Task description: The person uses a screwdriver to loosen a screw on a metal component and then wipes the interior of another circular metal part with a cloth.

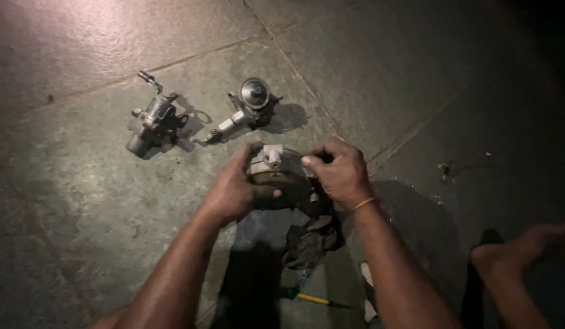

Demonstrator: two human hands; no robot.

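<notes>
Both my arms reach forward; left hand [234, 189] cups the round metal housing [281, 180], fingers wrapped; right hand [338, 173] grips its top edge, fingers curled.

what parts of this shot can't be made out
Head view only:
- Round metal part: its sides are covered by the left hand and right hand.
- Dark cloth under it: shape lost in shadow.
- Yellow-handled tool: its far end is lost in shadow.
- Small item on the floor: too small and dark.
- Right side of the stone floor: unlit.
</notes>
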